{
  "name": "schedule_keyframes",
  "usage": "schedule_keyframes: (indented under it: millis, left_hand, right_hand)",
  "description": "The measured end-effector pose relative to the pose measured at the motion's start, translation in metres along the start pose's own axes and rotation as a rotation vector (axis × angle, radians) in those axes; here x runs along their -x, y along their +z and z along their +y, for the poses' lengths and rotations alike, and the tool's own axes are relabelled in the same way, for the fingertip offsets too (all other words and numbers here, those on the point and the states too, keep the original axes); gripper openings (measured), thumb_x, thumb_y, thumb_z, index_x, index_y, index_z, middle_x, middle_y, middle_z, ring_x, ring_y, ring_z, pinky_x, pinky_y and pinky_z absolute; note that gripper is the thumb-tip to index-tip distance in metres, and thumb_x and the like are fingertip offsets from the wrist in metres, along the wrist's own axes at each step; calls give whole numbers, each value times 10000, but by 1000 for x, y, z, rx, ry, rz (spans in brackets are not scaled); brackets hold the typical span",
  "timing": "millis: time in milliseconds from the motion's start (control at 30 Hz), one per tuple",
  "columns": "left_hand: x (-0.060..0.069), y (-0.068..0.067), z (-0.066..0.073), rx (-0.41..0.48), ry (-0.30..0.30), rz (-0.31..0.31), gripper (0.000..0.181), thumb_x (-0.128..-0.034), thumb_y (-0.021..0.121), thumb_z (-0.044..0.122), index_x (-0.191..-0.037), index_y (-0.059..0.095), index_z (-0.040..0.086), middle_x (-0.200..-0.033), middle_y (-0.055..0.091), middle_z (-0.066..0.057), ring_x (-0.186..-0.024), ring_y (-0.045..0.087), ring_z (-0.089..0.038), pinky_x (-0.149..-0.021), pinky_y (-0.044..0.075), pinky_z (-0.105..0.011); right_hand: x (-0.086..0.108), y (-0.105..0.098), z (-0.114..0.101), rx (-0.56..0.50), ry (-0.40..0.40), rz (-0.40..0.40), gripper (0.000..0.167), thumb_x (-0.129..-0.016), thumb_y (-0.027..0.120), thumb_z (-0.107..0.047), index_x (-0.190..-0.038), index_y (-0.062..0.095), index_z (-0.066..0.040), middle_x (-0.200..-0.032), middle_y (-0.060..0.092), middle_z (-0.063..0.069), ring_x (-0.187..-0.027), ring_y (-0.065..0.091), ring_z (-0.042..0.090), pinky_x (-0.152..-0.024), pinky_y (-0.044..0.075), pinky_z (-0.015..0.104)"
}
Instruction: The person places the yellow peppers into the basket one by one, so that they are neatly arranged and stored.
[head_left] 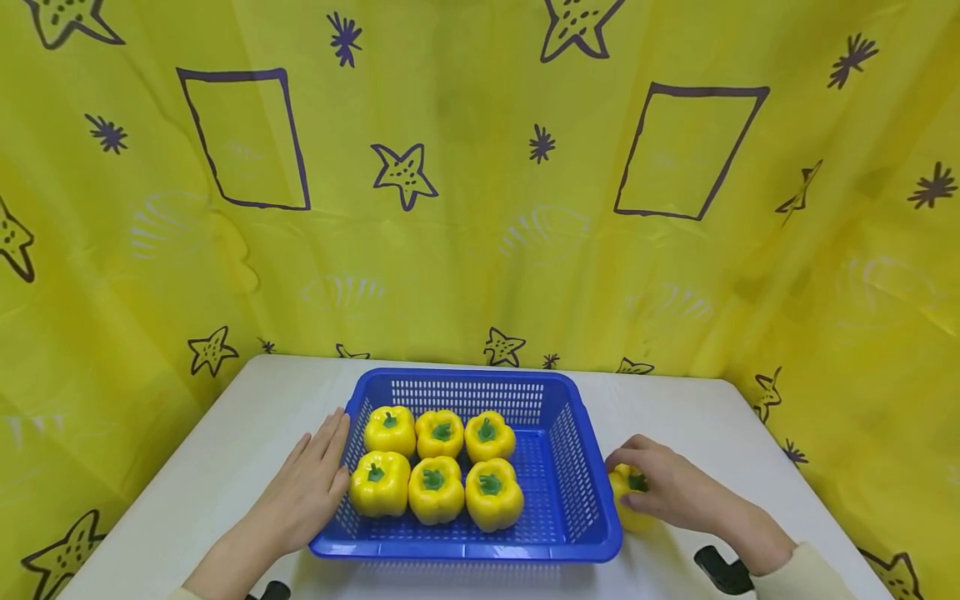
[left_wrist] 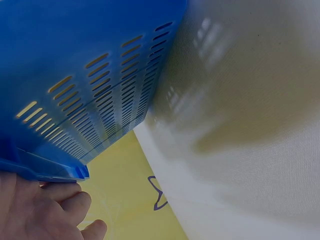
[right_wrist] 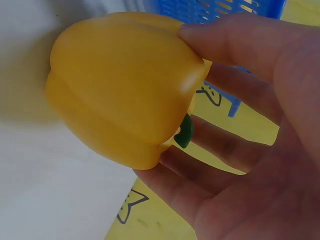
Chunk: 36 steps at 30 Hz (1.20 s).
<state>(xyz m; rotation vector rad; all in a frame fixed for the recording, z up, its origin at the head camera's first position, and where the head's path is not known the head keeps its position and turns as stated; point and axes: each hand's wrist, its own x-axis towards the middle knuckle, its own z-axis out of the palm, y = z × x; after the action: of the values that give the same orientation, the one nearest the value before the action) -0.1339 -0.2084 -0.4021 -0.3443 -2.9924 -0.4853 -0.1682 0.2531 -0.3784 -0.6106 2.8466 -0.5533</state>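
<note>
A blue plastic basket (head_left: 465,552) stands on the table with several yellow bell peppers (head_left: 437,490) in two rows, green stems up, filling its left and middle part. Against the basket's left rim rests my left hand (head_left: 307,492), its fingers straight; the left wrist view shows the fingers at the rim. Just outside the right wall, my right hand (head_left: 675,492) grips another yellow bell pepper (right_wrist: 125,90) from above, thumb on one side and fingers on the other. Its green stem (right_wrist: 185,132) points toward the palm. Part of this pepper is hidden by the hand in the head view.
The white table (head_left: 705,425) extends around the basket on all sides. Behind it and at both sides hangs a yellow curtain (head_left: 465,250) with dark star drawings. Inside the basket, a bare strip of floor (head_left: 538,475) shows along the right.
</note>
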Motion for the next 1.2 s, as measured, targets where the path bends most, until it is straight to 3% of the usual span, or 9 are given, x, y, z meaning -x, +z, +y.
schedule_keyframes:
  millis: [300,533,1200]
  left_hand:
    - [0,-1,0,6,2,4,632,-1011,416,218,-1556,212,-28,-1641,177,-218,-1505,214,-411,-1201,178,-629]
    - [0,-1,0,11,3,4,636,-1009,420,215,-1556,209,-31,-1640,178,-220,-1505,212,-413,-1200,174,-633]
    - [0,-1,0,9,3,-2,634,-1012,420,221,-1557,210,-27,-1640,179,-219,-1503,219,-414,-1200,181,-632]
  right_hand:
    - [1,-16,-5,5,0,31,279,-797,783,-129,-1061,709,-182,-1163,616,56,-961,599,174,-808,592,341]
    - [3,-31,-9,61,-66,75,271,-805,764,-122,-1059,707,-193,-1145,617,48,-935,599,153,-797,586,313]
    - [-1,-69,-37,121,-159,121,290,-819,726,-89,-1100,701,-158,-1143,597,59,-823,576,105,-657,528,182]
